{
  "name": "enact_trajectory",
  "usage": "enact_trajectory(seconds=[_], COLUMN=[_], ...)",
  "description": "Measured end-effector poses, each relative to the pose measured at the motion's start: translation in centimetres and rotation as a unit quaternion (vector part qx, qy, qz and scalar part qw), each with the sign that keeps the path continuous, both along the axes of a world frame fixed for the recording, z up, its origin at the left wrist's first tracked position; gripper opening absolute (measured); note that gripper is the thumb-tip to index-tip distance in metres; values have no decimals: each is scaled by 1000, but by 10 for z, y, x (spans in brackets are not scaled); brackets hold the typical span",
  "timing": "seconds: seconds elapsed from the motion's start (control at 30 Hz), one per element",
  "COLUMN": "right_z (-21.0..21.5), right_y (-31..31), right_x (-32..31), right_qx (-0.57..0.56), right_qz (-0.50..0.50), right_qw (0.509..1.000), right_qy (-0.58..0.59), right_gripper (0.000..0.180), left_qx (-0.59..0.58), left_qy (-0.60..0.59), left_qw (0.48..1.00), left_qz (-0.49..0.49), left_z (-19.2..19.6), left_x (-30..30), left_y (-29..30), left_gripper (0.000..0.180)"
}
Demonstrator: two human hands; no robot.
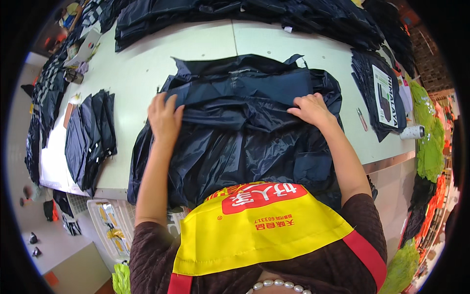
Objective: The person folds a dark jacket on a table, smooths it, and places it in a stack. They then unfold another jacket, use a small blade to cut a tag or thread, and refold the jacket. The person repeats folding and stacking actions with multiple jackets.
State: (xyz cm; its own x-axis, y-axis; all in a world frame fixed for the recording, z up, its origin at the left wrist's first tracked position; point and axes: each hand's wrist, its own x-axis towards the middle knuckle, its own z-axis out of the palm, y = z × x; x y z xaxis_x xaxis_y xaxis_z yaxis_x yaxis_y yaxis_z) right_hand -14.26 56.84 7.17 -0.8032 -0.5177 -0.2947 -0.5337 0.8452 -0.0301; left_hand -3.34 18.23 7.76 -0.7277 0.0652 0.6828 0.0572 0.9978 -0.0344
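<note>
Pale table (137,68) | dark garment (235,152) between left fingers (159,103) and right fingers (300,102) | both clamped on it

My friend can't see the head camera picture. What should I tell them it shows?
A person's left hand and right hand touch shiny dark cloth on a pale table. The person wears a yellow apron; more dark fabric lies across the far side.

Garment (225,157): thin cloth — glossy, crinkled
Tabletop (137,73): smooth, faint sheen
Apron (210,250): smooth, lightly glossy cloth
Sleeve (152,250): matt, rough cloth
Beads (279,282): pearly — smooth, glossy
</note>
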Motion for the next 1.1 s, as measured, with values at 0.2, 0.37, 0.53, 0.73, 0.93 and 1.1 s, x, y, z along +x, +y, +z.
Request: enact_trajectory(seconds=[0.2,0.37,0.53,0.73,0.93,1.1], right_z=[-47,-68,-75,-69,-54,-9], right_y=[-58,-73,-64,-66,-70,-70], right_x=[8,8,-16,-29,-9,66], right_qx=[-290,-209,-236,-267,-266,-386], right_qz=[-29,-33,-61,-76,-30,94], right_qw=[954,977,969,958,961,910], right_qy=[-69,-14,-25,-66,72,115], right_gripper=[47,44,43,48,42,46], left_qx=[281,232,122,121,266,213], left_qy=[-178,-201,-103,-187,-160,-208], left_qw=[918,923,945,945,927,930], left_qz=[-218,-233,-286,-241,-211,-213], left_z=[-46,-83,-60,-86,-78,-74], left_x=[21,0,35,101,88,76], left_y=[96,116,99,82,95,103], left_gripper=[22,26,20,14,18,34])
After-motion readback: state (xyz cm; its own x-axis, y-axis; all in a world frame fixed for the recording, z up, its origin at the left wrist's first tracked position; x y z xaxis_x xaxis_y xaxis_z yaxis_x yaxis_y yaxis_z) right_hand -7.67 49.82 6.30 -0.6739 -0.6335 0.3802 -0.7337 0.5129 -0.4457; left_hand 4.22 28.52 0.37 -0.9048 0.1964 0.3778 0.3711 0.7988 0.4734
